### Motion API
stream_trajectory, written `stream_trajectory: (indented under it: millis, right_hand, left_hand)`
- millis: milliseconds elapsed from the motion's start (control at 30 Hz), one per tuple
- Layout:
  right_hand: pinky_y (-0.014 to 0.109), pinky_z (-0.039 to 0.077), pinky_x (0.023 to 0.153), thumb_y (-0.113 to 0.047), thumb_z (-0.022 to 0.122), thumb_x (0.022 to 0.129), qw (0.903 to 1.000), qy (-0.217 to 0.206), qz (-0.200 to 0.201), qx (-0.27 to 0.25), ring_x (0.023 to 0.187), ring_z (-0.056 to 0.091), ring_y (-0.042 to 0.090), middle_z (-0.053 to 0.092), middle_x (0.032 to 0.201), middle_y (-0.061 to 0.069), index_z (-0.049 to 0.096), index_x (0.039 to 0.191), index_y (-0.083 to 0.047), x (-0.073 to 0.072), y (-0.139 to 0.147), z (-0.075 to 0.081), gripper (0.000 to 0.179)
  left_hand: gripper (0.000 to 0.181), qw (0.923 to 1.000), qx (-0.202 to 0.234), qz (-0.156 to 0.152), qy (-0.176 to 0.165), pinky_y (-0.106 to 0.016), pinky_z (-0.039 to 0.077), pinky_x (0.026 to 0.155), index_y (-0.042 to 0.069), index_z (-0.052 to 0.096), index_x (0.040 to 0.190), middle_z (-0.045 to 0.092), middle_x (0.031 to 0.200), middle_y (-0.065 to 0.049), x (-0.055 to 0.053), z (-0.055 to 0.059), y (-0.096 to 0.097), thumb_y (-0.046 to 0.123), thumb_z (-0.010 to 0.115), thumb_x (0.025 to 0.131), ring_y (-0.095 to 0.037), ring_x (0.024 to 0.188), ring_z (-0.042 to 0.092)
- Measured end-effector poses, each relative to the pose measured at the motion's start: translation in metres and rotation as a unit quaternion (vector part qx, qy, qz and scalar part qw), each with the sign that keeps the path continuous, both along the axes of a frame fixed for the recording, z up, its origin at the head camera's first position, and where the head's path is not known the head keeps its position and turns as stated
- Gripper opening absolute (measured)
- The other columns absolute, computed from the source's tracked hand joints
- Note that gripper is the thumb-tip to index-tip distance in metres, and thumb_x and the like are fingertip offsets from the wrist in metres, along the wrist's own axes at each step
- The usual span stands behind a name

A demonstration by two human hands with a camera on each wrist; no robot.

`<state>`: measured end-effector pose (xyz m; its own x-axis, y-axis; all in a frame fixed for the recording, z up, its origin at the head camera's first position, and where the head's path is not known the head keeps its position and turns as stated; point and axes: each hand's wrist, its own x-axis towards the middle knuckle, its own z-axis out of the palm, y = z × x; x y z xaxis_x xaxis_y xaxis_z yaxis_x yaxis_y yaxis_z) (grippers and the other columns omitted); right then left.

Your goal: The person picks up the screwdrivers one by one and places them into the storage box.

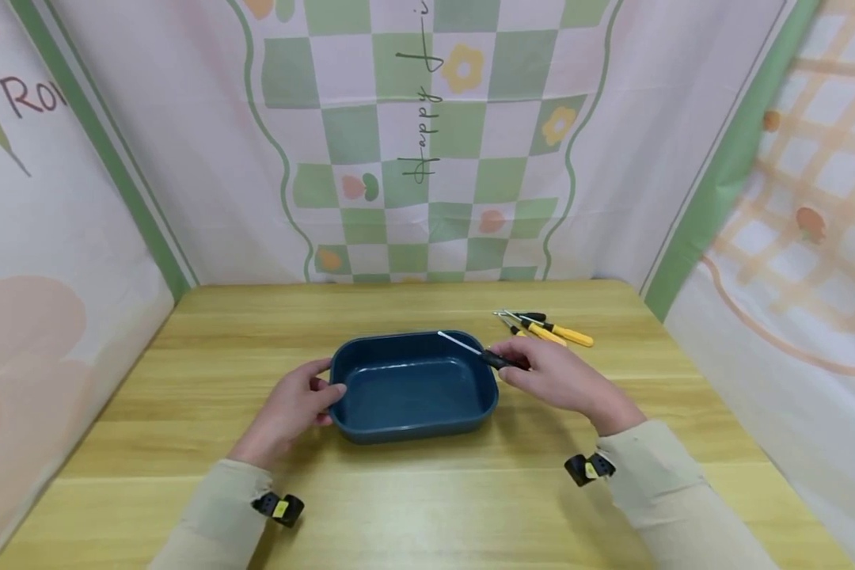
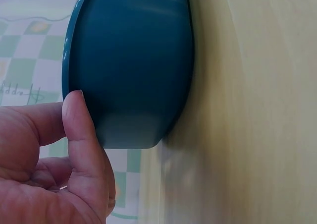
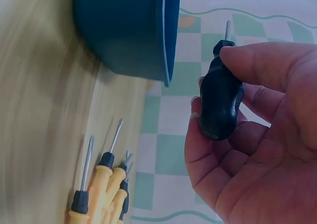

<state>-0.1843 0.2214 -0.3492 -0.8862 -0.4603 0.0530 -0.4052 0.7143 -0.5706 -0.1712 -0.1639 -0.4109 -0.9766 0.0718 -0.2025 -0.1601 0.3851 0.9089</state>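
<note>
Your right grip (image 1: 559, 376) is grasping a screwdriver (image 1: 502, 360) by its black handle, with the thumb and the fingers closing around it. Your left grip (image 1: 295, 408) is pinching the left end of a dark blue container (image 1: 409, 396); the thumb is lying inside the rim and other fingers are staying outside.

The main relation is this: the container is lying to the left of your right grip, its long axis running from one hand toward the other. The right grip is hanging just beside the container's right end, and the right wrist view is showing the handle higher than the rim. From this grip the metal shaft is pointing left and away from you, passing above the right part of the container. The tip is appearing near the far rim.

Beyond your right grip, some yellow-handled screwdrivers (image 1: 573, 335) and a black-handled one (image 1: 533, 316) are lying together on the tabletop (image 1: 470, 499); the right hand is the nearer one to them.

I am not seeing any brand. On the back cloth (image 1: 349, 134), ahead of both grips, "Happy" is running sideways. On the side cloth (image 1: 36, 198), left of your left grip, "Ro" is showing, with a next letter cut off.
</note>
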Motion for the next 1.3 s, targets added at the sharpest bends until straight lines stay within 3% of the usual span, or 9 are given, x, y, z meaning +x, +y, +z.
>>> stream_trajectory:
  millis: [333,600,800,1167,1300]
  right_hand:
    - [0.039,0.055,0.087,-0.014,0.065,0.101,0.9995,0.010,0.018,0.024,0.095,0.063,0.014,0.073,0.110,0.005,0.070,0.128,-0.008,-0.008,-0.017,0.003,0.028]
    - [0.037,0.055,0.084,-0.014,0.064,0.102,0.9991,0.013,0.027,0.029,0.090,0.062,0.012,0.073,0.106,0.000,0.070,0.128,-0.007,-0.011,-0.027,0.004,0.028]
    - [0.042,0.057,0.088,-0.015,0.063,0.102,0.9983,0.020,0.033,0.043,0.094,0.064,0.014,0.073,0.113,0.003,0.070,0.131,-0.006,-0.013,-0.034,0.003,0.031]
    - [0.038,0.055,0.085,-0.012,0.062,0.102,0.9978,-0.008,0.048,0.045,0.091,0.062,0.014,0.073,0.110,0.004,0.069,0.129,-0.005,-0.020,-0.041,-0.002,0.029]
    - [0.042,0.056,0.090,-0.012,0.063,0.102,0.9973,-0.007,0.049,0.054,0.096,0.064,0.016,0.073,0.114,0.005,0.070,0.130,-0.006,-0.023,-0.044,-0.005,0.029]
  left_hand:
    - [0.055,1.0000,-0.004,-0.001,-0.003,-0.030,0.060,0.066,0.011,0.047,0.155,0.057,0.103,-0.013,-0.001,0.000,0.007,0.016,0.066,0.104,-0.021,0.071,0.061]
    - [0.054,1.0000,-0.003,-0.009,0.002,-0.031,0.060,0.066,0.012,0.049,0.154,0.057,0.102,-0.013,0.001,0.001,0.012,0.017,0.067,0.103,-0.021,0.071,0.062]
    - [0.055,0.9999,-0.004,-0.011,-0.001,-0.033,0.061,0.069,0.013,0.050,0.154,0.058,0.104,-0.013,0.002,0.001,0.015,0.018,0.068,0.102,-0.023,0.073,0.063]
    - [0.055,0.9999,0.001,-0.014,-0.005,-0.031,0.059,0.068,0.014,0.050,0.154,0.058,0.105,-0.013,0.000,-0.001,0.019,0.019,0.068,0.102,-0.023,0.074,0.063]
    - [0.055,0.9999,-0.001,-0.014,-0.008,-0.030,0.059,0.068,0.014,0.050,0.154,0.057,0.106,-0.013,0.001,0.000,0.020,0.019,0.068,0.102,-0.023,0.075,0.063]
